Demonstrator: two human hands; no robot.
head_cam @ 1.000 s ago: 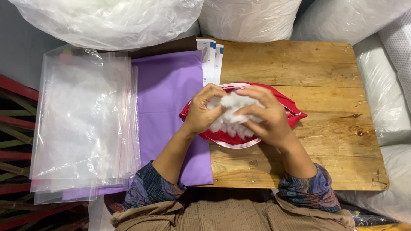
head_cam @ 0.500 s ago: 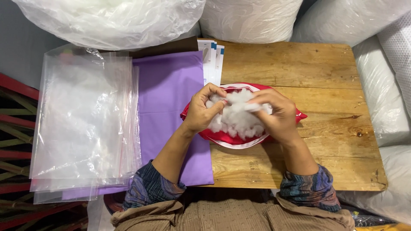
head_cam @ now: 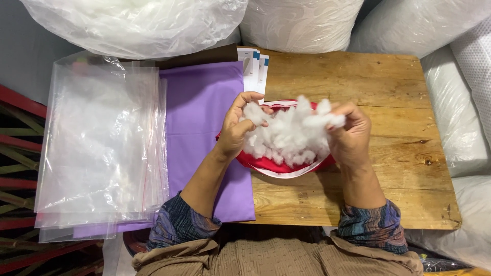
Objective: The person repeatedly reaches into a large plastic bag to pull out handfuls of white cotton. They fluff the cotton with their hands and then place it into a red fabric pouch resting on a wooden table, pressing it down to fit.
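L hand (head_cam: 240, 125) + R hand (head_cam: 350, 135) — both pinched on white stuffing (head_cam: 289, 133), stretched L–R between my grips | wad sits over the red cover (head_cam: 279, 166), mid wooden table (head_cam: 358, 87) | purple cloth (head_cam: 204, 122) and clear bags (head_cam: 102, 148) lie L — L hand nearer

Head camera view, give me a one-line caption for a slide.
Both hands, left hand and right hand, pull apart white stuffing above a red fabric cover on a wooden table.

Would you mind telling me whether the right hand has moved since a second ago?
Yes. The right hand has shifted right, away from the left hand, toward the wooden table's right edge, pulling the fluffy white stuffing apart above the red fabric cover.
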